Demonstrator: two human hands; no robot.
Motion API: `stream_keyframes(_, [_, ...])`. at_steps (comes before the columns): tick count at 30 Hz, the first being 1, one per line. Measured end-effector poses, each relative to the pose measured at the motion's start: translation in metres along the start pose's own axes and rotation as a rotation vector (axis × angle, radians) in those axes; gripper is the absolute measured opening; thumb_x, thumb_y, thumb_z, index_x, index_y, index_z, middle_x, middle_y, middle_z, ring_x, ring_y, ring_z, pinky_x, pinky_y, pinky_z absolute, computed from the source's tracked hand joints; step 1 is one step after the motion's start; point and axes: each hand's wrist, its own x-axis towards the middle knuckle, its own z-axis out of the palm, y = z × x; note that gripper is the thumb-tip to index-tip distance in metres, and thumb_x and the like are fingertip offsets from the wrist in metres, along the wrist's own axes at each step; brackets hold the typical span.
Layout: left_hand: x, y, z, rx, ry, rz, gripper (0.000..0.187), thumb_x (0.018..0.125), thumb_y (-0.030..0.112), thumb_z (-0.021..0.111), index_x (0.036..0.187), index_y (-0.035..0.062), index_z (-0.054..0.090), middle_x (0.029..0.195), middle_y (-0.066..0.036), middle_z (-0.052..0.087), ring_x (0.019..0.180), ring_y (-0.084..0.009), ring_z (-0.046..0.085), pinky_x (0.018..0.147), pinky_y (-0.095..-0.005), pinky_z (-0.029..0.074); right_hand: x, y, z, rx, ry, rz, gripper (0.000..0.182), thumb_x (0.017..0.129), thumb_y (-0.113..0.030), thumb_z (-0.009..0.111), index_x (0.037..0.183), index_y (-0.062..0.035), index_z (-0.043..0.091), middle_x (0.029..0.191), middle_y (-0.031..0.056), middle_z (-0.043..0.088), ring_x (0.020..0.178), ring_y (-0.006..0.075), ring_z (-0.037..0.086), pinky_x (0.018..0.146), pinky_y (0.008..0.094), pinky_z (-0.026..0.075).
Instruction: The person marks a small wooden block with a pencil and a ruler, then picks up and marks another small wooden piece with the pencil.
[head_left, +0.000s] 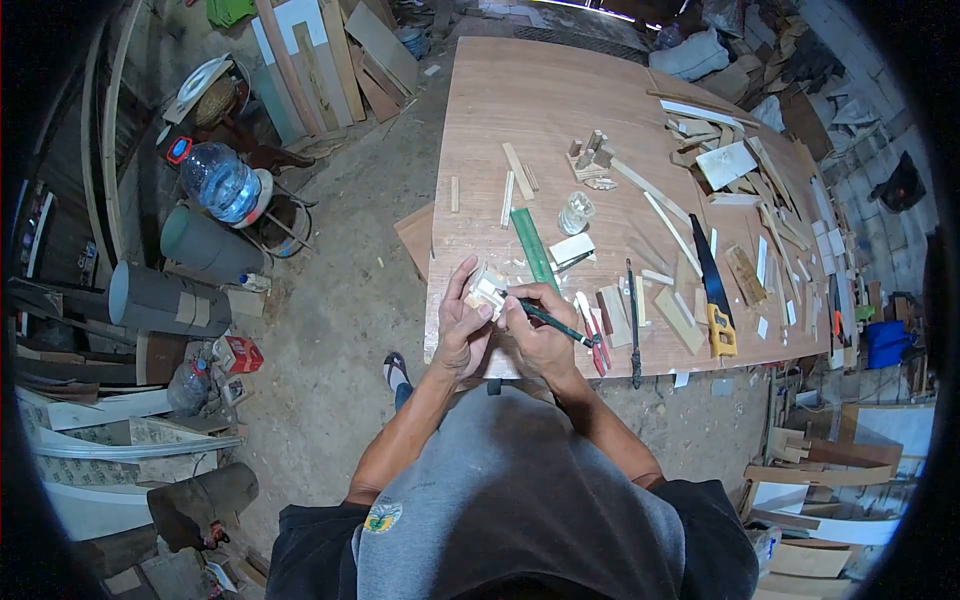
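My left hand (468,318) is closed around a small pale wooden piece (487,284) with light-coloured faces, held above the near edge of the table. My right hand (541,325) grips a slim dark pen-like tool (562,328), and its fingertips meet the wooden piece. The tool's tip is hidden by the fingers. Just beyond the hands a green ruler-like strip (532,243) lies on the wooden tabletop (540,90). Beside my right hand rest red-handled pliers (598,350). A small white block (571,248) and a clear glass jar (576,212) stand farther back.
To the right lie a handsaw (720,330) with a yellow handle, a thin dark rod-like tool (634,330) and many wood offcuts (727,163). A small wooden assembly (590,157) stands farther back. On the left, a large water bottle (220,182) sits on a stool.
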Motion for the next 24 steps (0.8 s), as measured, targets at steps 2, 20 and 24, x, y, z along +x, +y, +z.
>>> stream_keyframes(2, [0.0,0.0,0.002,-0.026,0.023,-0.002,0.08,0.086,0.0,0.069,0.153,0.0045,0.025,0.119,-0.014,0.06,0.108,-0.0208,0.062,0.092,-0.035,0.052,0.003,-0.006,-0.002,-0.061,-0.035,-0.097,0.011,0.085,-0.004,0.071,0.094,0.001,0.067,0.076,0.0098,0.068,0.065,0.0123,0.065,0.057,0.0277,0.049])
stream_keyframes(20, [-0.003,-0.001,-0.004,-0.033,0.043,-0.004,0.079,0.086,0.0,0.069,0.152,0.0034,0.026,0.116,-0.014,0.06,0.099,-0.0195,0.063,0.082,-0.0317,0.054,0.001,0.004,-0.004,-0.038,-0.087,0.02,0.012,0.085,-0.004,0.07,0.095,0.0026,0.066,0.075,0.0079,0.068,0.063,0.0092,0.062,0.055,0.0264,0.048])
stream_keyframes(24, [-0.003,0.0,-0.003,-0.021,0.02,-0.003,0.079,0.086,0.0,0.069,0.152,0.0034,0.026,0.112,-0.014,0.061,0.095,-0.0193,0.063,0.08,-0.0317,0.054,-0.001,0.0,0.005,0.082,-0.008,0.06,0.011,0.085,-0.004,0.071,0.093,0.0014,0.067,0.074,0.0069,0.067,0.06,0.0083,0.058,0.052,0.0253,0.043])
